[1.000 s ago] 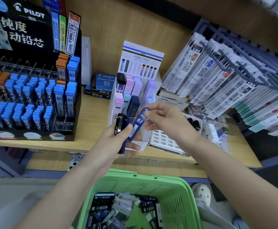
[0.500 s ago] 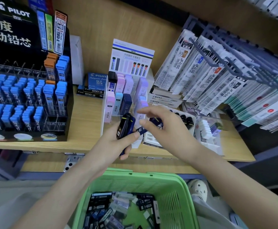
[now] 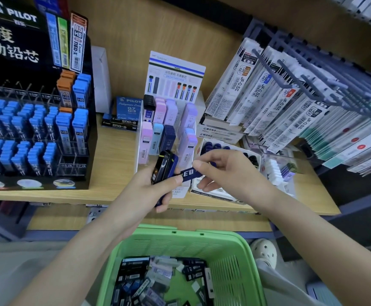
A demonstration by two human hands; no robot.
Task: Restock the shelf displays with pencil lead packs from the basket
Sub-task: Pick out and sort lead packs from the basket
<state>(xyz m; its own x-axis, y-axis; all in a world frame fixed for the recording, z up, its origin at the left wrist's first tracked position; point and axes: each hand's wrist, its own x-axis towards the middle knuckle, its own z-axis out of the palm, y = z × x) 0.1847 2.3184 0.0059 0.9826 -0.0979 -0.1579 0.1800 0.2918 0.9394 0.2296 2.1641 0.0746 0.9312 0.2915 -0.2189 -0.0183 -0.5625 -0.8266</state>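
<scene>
Head view: the left hand [image 3: 147, 191] grips a few dark packs [image 3: 163, 166] upright, over the shelf's [image 3: 113, 164] front edge. The right hand [image 3: 224, 173] pinches one navy pack [image 3: 190, 174] held level, its end seemingly touching the left thumb. Loose packs [image 3: 158, 283] lie in the basket [image 3: 180, 236] below that edge.

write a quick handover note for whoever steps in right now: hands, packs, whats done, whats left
Left hand grips a stack of lead packs, black and dark blue.
Right hand pinches one dark blue lead pack; its other end sits at the left thumb.
Both are held in front of the Tombow display, which already has pastel, black and navy packs in it.
Left to do: slot the held packs, then the many loose packs in the green basket.
</scene>
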